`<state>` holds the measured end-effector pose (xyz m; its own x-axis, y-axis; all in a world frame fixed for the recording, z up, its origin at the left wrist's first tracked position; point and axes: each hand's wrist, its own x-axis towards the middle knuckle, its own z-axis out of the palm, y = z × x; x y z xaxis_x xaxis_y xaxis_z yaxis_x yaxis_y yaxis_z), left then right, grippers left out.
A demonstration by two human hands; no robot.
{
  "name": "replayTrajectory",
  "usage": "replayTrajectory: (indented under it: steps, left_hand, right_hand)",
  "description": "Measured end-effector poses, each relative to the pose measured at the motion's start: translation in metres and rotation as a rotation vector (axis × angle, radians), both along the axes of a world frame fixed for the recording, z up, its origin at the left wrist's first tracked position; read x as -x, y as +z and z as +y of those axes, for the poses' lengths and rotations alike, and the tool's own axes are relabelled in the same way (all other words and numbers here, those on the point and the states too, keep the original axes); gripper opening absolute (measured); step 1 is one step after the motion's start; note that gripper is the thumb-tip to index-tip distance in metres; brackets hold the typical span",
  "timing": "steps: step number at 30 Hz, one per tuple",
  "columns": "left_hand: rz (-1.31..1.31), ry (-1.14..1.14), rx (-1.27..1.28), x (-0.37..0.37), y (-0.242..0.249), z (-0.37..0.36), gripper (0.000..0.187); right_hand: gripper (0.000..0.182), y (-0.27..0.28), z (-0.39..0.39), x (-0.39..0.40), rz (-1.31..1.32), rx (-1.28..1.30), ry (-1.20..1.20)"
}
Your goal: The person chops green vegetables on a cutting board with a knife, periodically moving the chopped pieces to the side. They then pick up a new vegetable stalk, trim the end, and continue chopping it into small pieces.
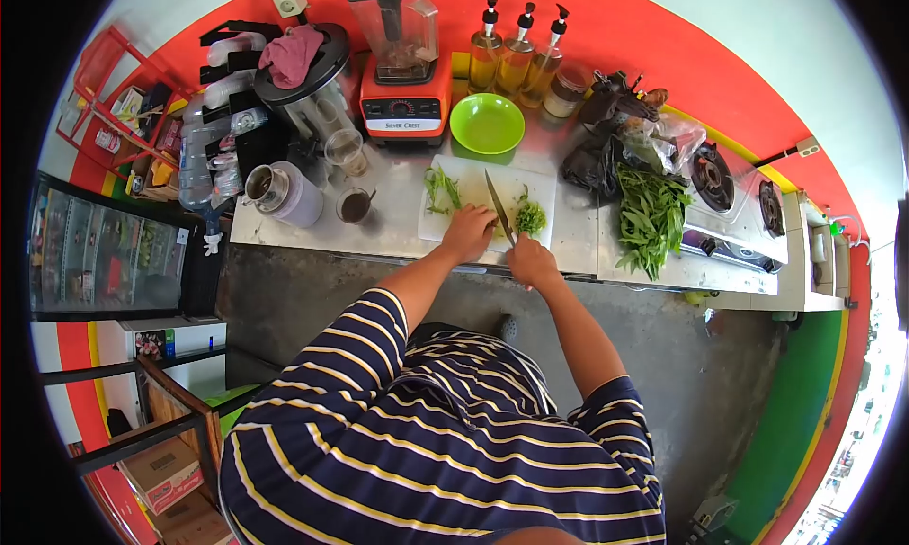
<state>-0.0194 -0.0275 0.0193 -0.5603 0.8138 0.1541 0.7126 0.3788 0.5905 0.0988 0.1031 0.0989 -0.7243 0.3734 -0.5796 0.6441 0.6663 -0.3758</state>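
Observation:
A knife [498, 202] is held by its handle in my right hand [532, 262], its blade pointing away from me over the white cutting board [462, 225]. My left hand [470, 231] is on the board just left of the blade, fingers curled and pressed down on green stalks [442, 187] that stick out beyond it. Whatever lies under those fingertips is mostly hidden. Chopped greens [531, 216] are heaped to the right of the blade. Behind the board stands a green bowl [488, 124], which looks empty.
A blender [405, 100], oil bottles [517, 57] and a jar [567, 89] line the wall. Left are a flask [289, 196] and a dark-filled glass [355, 206]. Leafy greens [651, 218], a black bag [592, 164] and a gas stove [724, 204] are at the right.

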Motion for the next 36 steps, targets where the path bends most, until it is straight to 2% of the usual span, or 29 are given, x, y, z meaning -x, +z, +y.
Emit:
replayTrajectory:
  steps: [1, 3, 13, 19, 25, 31, 36]
  left_hand:
    - [-0.006, -0.006, 0.001, -0.002, -0.003, 0.002, 0.015]
    - [0.032, 0.042, -0.122, -0.003, -0.008, 0.0, 0.012]
    - [0.14, 0.145, -0.087, -0.016, -0.01, 0.004, 0.012]
    - [0.192, 0.161, -0.008, -0.018, -0.012, 0.004, 0.012]
    - [0.234, 0.14, -0.077, -0.019, -0.007, 0.005, 0.012]
    - [0.212, 0.125, -0.115, -0.019, -0.006, 0.002, 0.014]
    - [0.14, 0.217, -0.182, -0.017, -0.01, 0.002, 0.013]
  right_hand:
    - [0.033, -0.008, 0.001, 0.0, -0.006, 0.001, -0.006]
    - [0.034, -0.018, 0.003, 0.004, 0.127, -0.176, 0.065]
    - [0.034, -0.039, 0.003, 0.006, 0.101, -0.109, 0.084]
    - [0.033, -0.043, -0.012, 0.015, 0.237, -0.14, 0.025]
    - [0.04, -0.039, -0.026, 0.009, 0.22, -0.069, -0.047]
    - [0.039, -0.045, -0.034, 0.008, 0.127, -0.268, -0.04]
    - [0.036, -0.05, -0.042, 0.015, 0.102, -0.378, -0.04]
